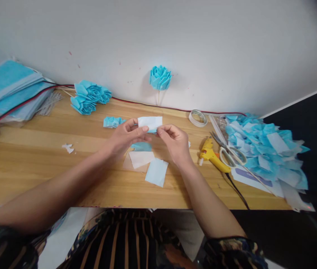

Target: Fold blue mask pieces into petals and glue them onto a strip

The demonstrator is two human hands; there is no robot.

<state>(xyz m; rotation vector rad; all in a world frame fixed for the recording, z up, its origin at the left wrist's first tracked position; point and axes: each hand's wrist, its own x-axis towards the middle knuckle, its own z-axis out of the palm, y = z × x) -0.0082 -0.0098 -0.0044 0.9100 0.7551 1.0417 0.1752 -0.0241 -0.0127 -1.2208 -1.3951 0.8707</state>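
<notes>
Between both hands is a small rectangle of white fabric point(150, 122), its blue lower edge turned up. My left hand point(129, 136) pinches the piece at its left end, thumb laid over the front. At the lower right corner, my right hand point(174, 140) grips it between thumb and fingertips. Below the hands lie loose cut pieces: a blue piece point(142, 147), a white piece point(141, 159) and a pale blue piece point(156, 172). Beside my left hand rests a row of folded blue petals point(113, 122), partly covered by the fingers.
Blue fabric flowers point(87, 97) lie at the back left; one flower point(160, 78) stands on a stick against the wall. Face masks point(7, 86) are stacked far left. At right are a tape roll point(198, 118), yellow glue gun point(213, 157), scissors point(228, 151) and blue pieces heaped point(267, 145).
</notes>
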